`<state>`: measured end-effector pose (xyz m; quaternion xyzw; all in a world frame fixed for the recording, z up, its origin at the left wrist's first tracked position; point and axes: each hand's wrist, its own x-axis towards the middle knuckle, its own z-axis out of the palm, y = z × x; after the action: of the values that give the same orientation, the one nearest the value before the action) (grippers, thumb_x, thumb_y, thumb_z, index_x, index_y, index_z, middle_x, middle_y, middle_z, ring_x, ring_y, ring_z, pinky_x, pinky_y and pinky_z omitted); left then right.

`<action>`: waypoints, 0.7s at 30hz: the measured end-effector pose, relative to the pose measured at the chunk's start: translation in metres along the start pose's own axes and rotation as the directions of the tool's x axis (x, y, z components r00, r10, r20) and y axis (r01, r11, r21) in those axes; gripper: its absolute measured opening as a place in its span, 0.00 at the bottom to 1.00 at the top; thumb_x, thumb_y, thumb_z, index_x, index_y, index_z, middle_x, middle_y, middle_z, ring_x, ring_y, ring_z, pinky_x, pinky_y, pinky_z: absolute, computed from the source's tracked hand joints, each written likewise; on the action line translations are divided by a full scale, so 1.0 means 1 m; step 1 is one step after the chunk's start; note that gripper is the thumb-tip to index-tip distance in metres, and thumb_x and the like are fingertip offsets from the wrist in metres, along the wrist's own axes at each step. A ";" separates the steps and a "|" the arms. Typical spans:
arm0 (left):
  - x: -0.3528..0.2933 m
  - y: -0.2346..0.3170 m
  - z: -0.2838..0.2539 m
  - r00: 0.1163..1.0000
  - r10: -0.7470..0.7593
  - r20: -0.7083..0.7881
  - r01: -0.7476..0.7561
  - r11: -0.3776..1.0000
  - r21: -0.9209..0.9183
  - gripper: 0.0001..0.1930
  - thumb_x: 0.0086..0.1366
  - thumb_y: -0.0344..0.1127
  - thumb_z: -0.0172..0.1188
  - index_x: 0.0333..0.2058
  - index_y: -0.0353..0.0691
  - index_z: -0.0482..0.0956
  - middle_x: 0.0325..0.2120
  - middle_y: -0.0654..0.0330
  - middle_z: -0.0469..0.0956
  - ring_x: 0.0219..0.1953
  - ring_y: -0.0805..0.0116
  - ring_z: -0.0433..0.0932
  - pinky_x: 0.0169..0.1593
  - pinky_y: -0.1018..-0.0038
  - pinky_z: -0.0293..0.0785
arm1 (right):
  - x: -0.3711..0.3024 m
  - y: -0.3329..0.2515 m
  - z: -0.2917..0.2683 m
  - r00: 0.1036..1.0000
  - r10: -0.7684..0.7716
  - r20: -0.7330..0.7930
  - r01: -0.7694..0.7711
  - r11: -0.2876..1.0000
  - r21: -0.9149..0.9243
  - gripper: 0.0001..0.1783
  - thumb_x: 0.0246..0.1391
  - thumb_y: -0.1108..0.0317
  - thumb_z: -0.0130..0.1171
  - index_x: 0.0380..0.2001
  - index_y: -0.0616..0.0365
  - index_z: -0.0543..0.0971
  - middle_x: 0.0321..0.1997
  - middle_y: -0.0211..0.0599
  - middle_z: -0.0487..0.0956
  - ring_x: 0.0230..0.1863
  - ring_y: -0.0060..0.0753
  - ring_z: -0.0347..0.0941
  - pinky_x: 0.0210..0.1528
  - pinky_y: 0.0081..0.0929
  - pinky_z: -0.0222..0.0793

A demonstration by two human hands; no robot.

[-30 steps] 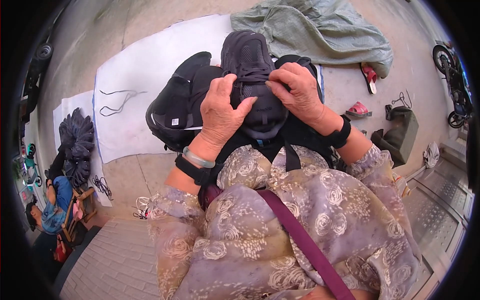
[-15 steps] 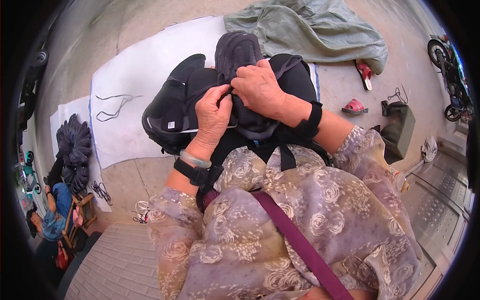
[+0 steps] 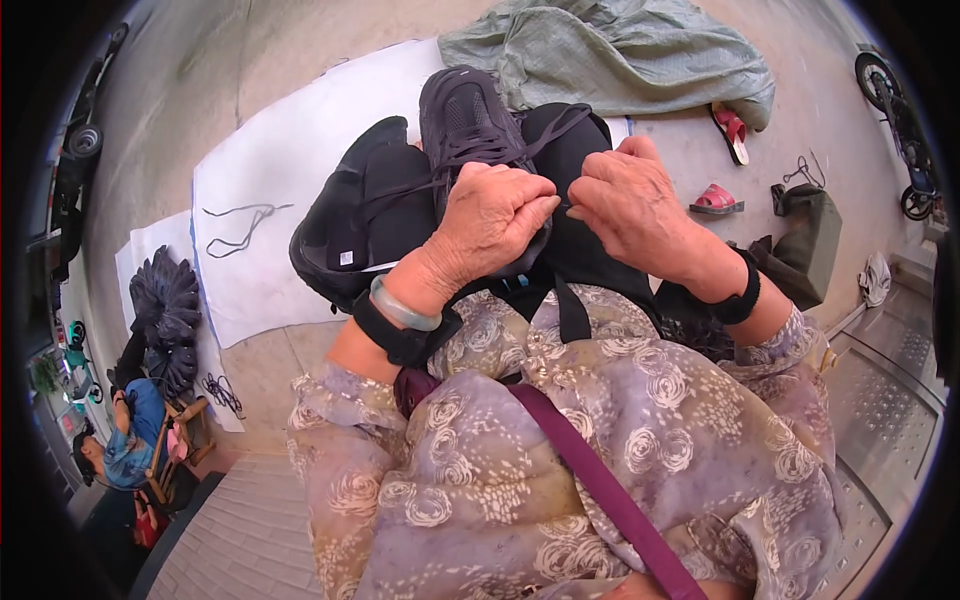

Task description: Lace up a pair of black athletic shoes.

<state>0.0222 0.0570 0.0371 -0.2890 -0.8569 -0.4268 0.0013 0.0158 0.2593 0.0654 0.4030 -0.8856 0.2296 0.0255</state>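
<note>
Over the near end of the dark shoe point(image 3: 462, 105), the left hand point(image 3: 497, 215) is pinching thumb to curled fingers; right of the shoe, the right hand point(image 3: 637, 213) is doing likewise; whether either is holding anything, I cannot tell. Laces point(image 3: 478, 150) are crossing the shoe; a white sheet point(image 3: 265, 285) is lying left of it, a grey-green cover point(image 3: 625, 65) beyond

Shoe point(image 3: 462, 105): part hidden behind left hand point(image 3: 490, 217).
Right hand point(image 3: 637, 215): we can't quite tell whether it pinches anything.
Sheet point(image 3: 625, 55): top cropped.
</note>
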 end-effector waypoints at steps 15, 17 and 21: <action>-0.029 -0.020 -0.012 0.966 -0.039 -0.256 0.141 0.908 0.395 0.04 0.49 0.26 0.59 0.25 0.36 0.75 0.34 0.56 0.75 0.40 0.59 0.73 0.46 0.67 0.63 | 0.014 0.010 0.064 0.968 0.162 -0.189 -0.107 0.956 0.274 0.10 0.41 0.67 0.62 0.29 0.53 0.75 0.28 0.29 0.72 0.35 0.34 0.70 0.39 0.32 0.57; -0.033 -0.023 -0.011 0.985 -0.033 -0.169 0.108 0.883 0.457 0.05 0.49 0.26 0.58 0.27 0.36 0.74 0.41 0.53 0.72 0.47 0.53 0.69 0.50 0.63 0.62 | 0.011 0.010 0.073 0.971 0.179 -0.156 -0.133 0.955 0.266 0.11 0.41 0.65 0.62 0.31 0.52 0.75 0.31 0.30 0.71 0.37 0.34 0.69 0.40 0.32 0.58; -0.034 -0.023 -0.007 0.999 -0.028 -0.038 0.045 0.816 0.577 0.07 0.49 0.25 0.56 0.29 0.35 0.72 0.50 0.50 0.67 0.55 0.45 0.61 0.55 0.57 0.56 | 0.011 0.009 0.080 0.966 0.202 -0.160 -0.150 0.945 0.289 0.13 0.41 0.65 0.63 0.33 0.52 0.74 0.33 0.32 0.71 0.38 0.35 0.69 0.41 0.32 0.59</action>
<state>0.0374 0.0239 0.0162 -0.2526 -0.9512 -0.1510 0.0924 0.0132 0.2225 -0.0066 0.2984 -0.8712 0.3885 0.0317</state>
